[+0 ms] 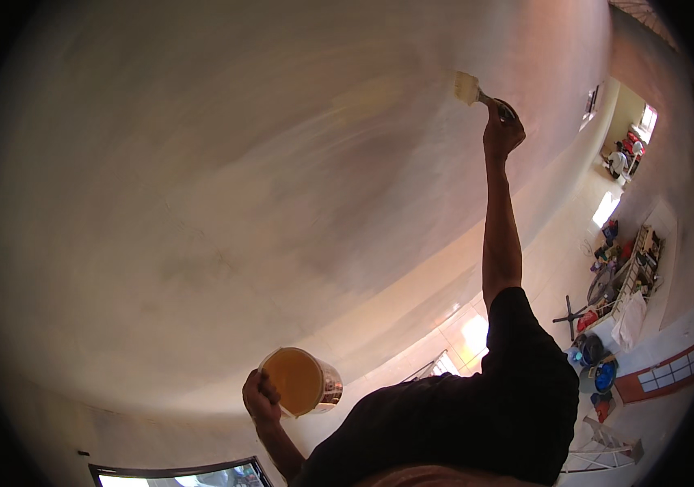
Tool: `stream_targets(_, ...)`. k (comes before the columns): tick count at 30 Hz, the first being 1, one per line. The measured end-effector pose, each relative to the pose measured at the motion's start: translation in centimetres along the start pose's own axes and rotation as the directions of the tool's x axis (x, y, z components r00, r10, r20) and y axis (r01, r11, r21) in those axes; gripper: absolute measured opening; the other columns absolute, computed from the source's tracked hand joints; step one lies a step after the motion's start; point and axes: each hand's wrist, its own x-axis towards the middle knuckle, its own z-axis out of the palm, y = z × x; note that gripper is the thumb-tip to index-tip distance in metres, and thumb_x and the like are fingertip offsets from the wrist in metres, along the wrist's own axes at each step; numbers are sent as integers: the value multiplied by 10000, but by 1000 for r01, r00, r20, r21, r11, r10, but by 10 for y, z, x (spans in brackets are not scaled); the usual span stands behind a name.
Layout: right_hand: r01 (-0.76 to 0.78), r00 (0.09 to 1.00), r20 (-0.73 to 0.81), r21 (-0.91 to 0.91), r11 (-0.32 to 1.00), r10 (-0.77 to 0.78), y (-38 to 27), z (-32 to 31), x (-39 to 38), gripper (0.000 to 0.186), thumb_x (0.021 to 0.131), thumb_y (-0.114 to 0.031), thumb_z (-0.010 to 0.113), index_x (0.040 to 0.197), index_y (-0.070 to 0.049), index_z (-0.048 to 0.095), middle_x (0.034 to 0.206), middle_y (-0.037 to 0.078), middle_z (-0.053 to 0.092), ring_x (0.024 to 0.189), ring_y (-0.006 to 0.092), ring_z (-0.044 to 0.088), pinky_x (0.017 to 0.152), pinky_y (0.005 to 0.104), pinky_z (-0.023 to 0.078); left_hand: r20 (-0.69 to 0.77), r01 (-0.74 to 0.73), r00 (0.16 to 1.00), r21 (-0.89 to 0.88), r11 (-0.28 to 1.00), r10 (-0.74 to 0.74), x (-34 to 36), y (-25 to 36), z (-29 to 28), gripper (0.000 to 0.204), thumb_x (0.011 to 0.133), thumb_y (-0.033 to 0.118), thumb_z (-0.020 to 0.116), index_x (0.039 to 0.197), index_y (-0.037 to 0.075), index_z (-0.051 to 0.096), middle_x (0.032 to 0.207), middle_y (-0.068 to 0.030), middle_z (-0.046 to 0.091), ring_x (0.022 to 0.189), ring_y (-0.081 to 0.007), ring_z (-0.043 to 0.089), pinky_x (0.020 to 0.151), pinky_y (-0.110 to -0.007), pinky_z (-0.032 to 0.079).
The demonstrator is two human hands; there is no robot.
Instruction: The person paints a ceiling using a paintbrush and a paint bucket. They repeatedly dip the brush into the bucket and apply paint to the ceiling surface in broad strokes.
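My right hand (503,128), on a raised, outstretched arm, is closed around a paintbrush (466,87) with pale, paint-coated bristles. The bristles are against or just in front of a large pale, mottled wall (201,162); I cannot tell whether they touch it. Low on my left, my left hand (262,394) grips the rim or handle of a bucket (298,381) that holds yellowish liquid, probably paint by its look. Faint streaks and patches show across the pale surface around the brush.
A screen (176,472) is at the lower left. A metal stand (607,454) is at the lower right. Piled bags and tools (607,268) line the right side, with a red-framed window or door (663,369). A person (616,162) is far off through an opening.
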Motion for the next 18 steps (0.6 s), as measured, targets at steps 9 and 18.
stream_targets(9,437,869,122,264,860,-479,-221,48,-226,194,758,-124,738,931,-65,673,712,59,597,609,248,567,594,381,443,5,49,999,-54,997,-49,3,-5,1,189,935,199,471,845,55,554,534,79,294,391,-37,217,343,-222,169)
stream_targets(18,71,781,443,639,766,-441,-291,43,-272,142,737,-83,768,861,-82,700,722,39,667,650,207,629,599,339,468,14,54,998,4,999,-54,5,0,5,199,935,220,477,820,76,550,522,73,305,388,-41,220,348,-225,177)
